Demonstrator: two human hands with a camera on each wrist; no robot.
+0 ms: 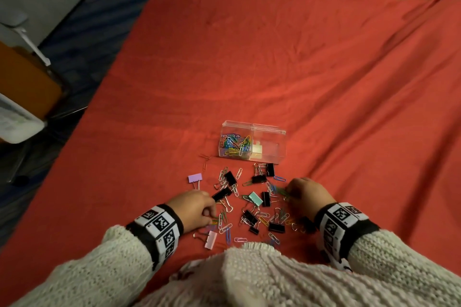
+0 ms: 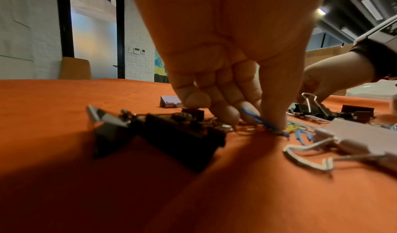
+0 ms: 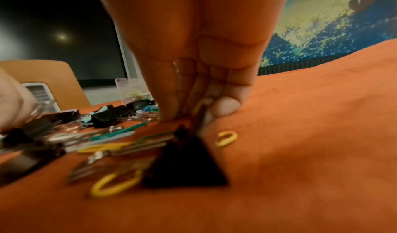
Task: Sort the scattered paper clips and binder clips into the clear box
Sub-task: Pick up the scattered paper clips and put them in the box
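Observation:
The clear box (image 1: 270, 132) stands on the red cloth, its left compartment full of coloured paper clips (image 1: 234, 143). In front of it lie scattered paper clips and black binder clips (image 1: 258, 179). My left hand (image 1: 210, 217) is at the pile's left edge, and in the left wrist view (image 2: 257, 121) thumb and fingers pinch a blue paper clip (image 2: 265, 123) against the cloth. My right hand (image 1: 289, 192) at the pile's right edge pinches green paper clips (image 1: 281, 191). The right wrist view shows its fingertips (image 3: 193, 116) pressed together behind a black binder clip (image 3: 184, 162).
A lilac binder clip (image 1: 195, 178), a mint one (image 1: 256, 198) and a pink one (image 1: 210, 240) lie among the clips. The red cloth (image 1: 274, 57) stretches far beyond the box. A chair and a white bin (image 1: 17, 119) stand off the left edge.

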